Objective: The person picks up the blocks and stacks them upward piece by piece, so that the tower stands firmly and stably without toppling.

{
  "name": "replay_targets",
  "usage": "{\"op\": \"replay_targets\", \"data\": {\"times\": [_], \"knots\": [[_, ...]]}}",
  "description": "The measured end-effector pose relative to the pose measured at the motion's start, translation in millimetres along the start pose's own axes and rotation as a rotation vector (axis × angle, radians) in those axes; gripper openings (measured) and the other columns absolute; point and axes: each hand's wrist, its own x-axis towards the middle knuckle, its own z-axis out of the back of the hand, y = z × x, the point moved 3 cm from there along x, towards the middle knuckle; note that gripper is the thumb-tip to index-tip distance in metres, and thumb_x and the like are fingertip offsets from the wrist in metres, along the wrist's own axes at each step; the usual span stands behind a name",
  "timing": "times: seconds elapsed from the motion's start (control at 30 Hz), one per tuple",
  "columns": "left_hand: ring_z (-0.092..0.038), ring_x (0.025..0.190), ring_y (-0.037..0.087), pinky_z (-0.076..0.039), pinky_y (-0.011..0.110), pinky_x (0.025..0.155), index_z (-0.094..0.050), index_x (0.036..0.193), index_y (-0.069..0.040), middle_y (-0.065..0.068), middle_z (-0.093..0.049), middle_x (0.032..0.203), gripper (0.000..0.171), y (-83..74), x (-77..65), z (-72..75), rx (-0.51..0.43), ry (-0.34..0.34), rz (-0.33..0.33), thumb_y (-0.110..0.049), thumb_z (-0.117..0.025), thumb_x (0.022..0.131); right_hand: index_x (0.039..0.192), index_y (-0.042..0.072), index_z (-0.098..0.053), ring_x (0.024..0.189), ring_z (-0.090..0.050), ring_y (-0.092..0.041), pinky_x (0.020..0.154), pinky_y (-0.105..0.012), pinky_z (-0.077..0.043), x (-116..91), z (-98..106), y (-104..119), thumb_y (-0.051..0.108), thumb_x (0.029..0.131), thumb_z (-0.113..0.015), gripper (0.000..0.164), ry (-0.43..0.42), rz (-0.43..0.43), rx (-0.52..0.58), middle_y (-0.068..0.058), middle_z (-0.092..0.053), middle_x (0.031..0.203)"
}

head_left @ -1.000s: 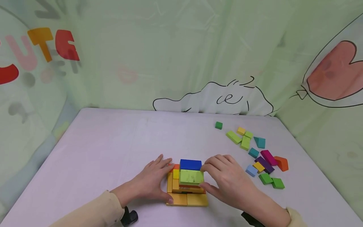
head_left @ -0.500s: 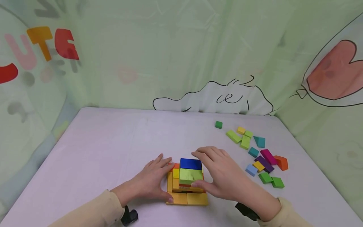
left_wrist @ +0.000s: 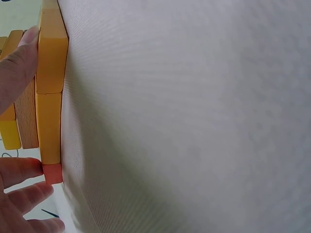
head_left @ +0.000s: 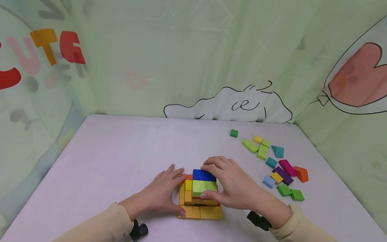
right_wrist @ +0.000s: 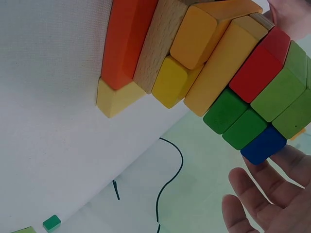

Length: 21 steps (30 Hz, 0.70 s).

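Observation:
A stepped stack of coloured wooden blocks stands before me, its lowest front row made of orange-yellow blocks (head_left: 211,213). On top lie a blue block (head_left: 203,174) and a light green block (head_left: 201,187) in front of it. My right hand (head_left: 240,188) spans these two, thumb at the light green face and fingertips at the blue block's back. Green blocks (right_wrist: 244,127) and a red block (right_wrist: 259,68) show below them in the right wrist view. My left hand (head_left: 160,191) rests against the stack's left side, thumb on the front base, straight fingers touching a red-orange block (left_wrist: 52,173) behind.
Several loose blocks lie on the right of the table, among them a magenta block (head_left: 287,167), an orange block (head_left: 301,174) and a teal triangle (head_left: 278,151). A dark green cube (head_left: 234,133) sits farther back. A printed green curtain (head_left: 127,60) borders the table.
My right hand has moved left from the stack's right side, bringing its fingers behind the blue block and its thumb across the light green one. The left hand stays put.

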Motion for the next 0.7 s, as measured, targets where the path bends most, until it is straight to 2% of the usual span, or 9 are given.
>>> {"op": "replay_targets", "data": {"times": [0.2, 0.33, 0.43, 0.53, 0.7], "knots": [[-0.020, 0.157, 0.041, -0.026, 0.065, 0.123, -0.048, 0.152, -0.011, 0.010, -0.037, 0.165, 0.104, -0.3, -0.5, 0.5, -0.009, -0.002, -0.002, -0.057, -0.089, 0.069, 0.139, 0.014, -0.061, 0.133, -0.053, -0.025, 0.109, -0.054, -0.049, -2, 2, -1, 0.061, 0.090, -0.069, 0.068, 0.026, -0.036, 0.010, -0.003, -0.061, 0.139], [-0.020, 0.157, 0.042, -0.026, 0.065, 0.123, -0.047, 0.153, -0.010, 0.011, -0.036, 0.165, 0.105, 0.3, -0.7, 1.0, -0.002, -0.006, 0.003, -0.057, -0.089, 0.069, 0.144, 0.016, -0.056, 0.134, -0.055, -0.029, 0.107, -0.058, -0.049, -7, 8, -16, 0.053, 0.096, -0.064, 0.061, -0.017, -0.108, 0.038, -0.006, -0.061, 0.142], [-0.019, 0.157, 0.042, -0.026, 0.065, 0.123, -0.047, 0.153, -0.009, 0.011, -0.036, 0.165, 0.106, 0.3, -0.8, 1.2, 0.001, -0.008, 0.007, -0.056, -0.090, 0.068, 0.145, 0.012, -0.054, 0.132, -0.056, -0.035, 0.104, -0.061, -0.051, -12, 15, -45, 0.043, 0.102, -0.060, 0.054, -0.061, -0.192, 0.102, -0.011, -0.061, 0.142], [-0.019, 0.157, 0.042, -0.026, 0.065, 0.123, -0.047, 0.152, -0.010, 0.011, -0.036, 0.165, 0.105, -0.2, -0.5, 1.0, -0.001, -0.008, 0.011, -0.056, -0.090, 0.068, 0.146, 0.005, -0.051, 0.131, -0.056, -0.041, 0.102, -0.062, -0.051, -16, 21, -85, 0.037, 0.105, -0.056, 0.052, -0.079, -0.287, 0.154, -0.019, -0.060, 0.141], [-0.019, 0.157, 0.041, -0.026, 0.065, 0.123, -0.047, 0.153, -0.010, 0.011, -0.036, 0.165, 0.105, -1.0, -0.2, -0.7, -0.003, 0.000, 0.015, -0.056, -0.090, 0.068, 0.145, -0.006, -0.047, 0.126, -0.056, -0.048, 0.102, -0.064, -0.049, -19, 16, -151, 0.026, 0.104, -0.061, 0.054, -0.036, -0.373, 0.119, -0.030, -0.059, 0.137]]}}
